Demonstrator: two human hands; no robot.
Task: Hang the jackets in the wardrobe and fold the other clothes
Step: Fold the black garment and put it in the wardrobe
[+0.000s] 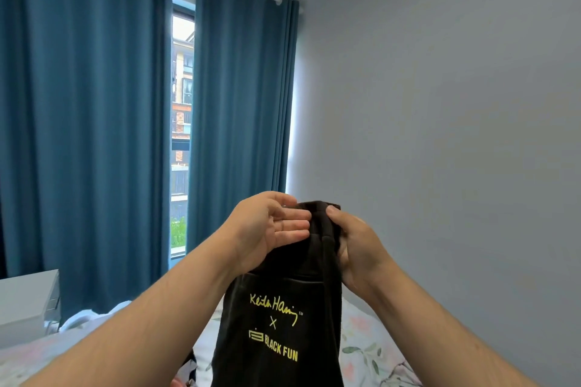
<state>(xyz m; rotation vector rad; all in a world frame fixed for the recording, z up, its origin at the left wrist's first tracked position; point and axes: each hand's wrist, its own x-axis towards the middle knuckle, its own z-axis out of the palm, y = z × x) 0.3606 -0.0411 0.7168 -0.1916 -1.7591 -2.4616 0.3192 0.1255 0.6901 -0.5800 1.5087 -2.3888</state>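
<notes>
Both bare forearms come in from the lower corners, at 7 o'clock and at 5 o'clock, and meet a little below the centre of the view. Between them hangs the black garment (301, 292), which goes down from the hands to the edge at 6 o'clock; its front carries a yellow print, a handwritten signature, a cross and the words BLACK FUN. The two hands are close together at the upper end of it, almost touching. The left hand (270, 226) shows its palm and lays its straight fingers (297, 225) flat on the front of the cloth, with the thumb along the top edge; I cannot tell whether the thumb presses from behind. The right hand (358, 245) grips the bunched top of the cloth, thumb in front and the other fingers curled behind it. Under the garment is a bed (371, 339) with a pale flowered cover, running from 7 to 5 o'clock, and a small piece of dark patterned cloth (190, 366) lies on it near 6 o'clock, partly hidden. At 8 o'clock stands a white cabinet (25, 302) beside the bed. Behind, blue curtains (78, 104) fill the view from 9 to 12 o'clock, with a narrow gap where a window (181, 135) shows buildings outside. A plain pale wall (440, 104) takes the side from 1 to 4 o'clock.
</notes>
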